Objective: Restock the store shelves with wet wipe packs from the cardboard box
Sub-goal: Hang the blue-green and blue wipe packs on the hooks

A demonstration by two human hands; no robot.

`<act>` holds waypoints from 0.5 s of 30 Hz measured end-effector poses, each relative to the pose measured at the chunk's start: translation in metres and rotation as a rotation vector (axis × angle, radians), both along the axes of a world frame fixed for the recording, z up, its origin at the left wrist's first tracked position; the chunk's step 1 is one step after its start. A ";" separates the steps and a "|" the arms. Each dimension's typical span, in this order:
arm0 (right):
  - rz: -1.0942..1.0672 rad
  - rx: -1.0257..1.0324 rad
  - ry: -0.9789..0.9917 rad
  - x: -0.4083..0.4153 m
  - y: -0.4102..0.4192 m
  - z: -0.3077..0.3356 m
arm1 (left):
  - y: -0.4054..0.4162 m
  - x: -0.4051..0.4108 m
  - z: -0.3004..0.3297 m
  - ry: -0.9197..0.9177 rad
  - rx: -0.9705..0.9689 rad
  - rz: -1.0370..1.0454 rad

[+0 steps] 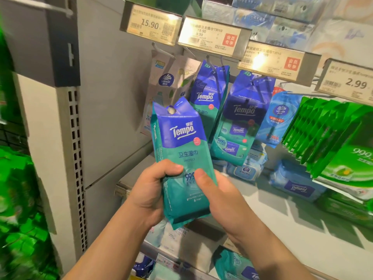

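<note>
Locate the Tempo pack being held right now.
Head view, centre: the Tempo pack is held upright by both the left hand and right hand, in front of the hanging Tempo packs on their pegs.
</note>
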State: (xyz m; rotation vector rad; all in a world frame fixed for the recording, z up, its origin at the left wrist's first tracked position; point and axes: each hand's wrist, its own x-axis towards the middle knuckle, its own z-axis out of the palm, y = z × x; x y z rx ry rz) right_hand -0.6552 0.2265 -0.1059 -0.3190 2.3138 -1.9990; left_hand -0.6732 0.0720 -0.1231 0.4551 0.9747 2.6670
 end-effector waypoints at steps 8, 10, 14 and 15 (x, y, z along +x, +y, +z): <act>-0.274 0.215 0.467 -0.010 0.006 0.026 | 0.000 -0.001 0.010 0.292 -0.433 0.327; -0.277 0.233 0.512 -0.012 0.007 0.035 | 0.000 -0.003 0.015 0.343 -0.401 0.342; -0.302 0.244 0.577 -0.019 0.005 0.047 | -0.004 -0.016 0.026 0.425 -0.405 0.347; -0.314 0.248 0.583 -0.021 0.005 0.049 | -0.004 -0.019 0.027 0.440 -0.408 0.356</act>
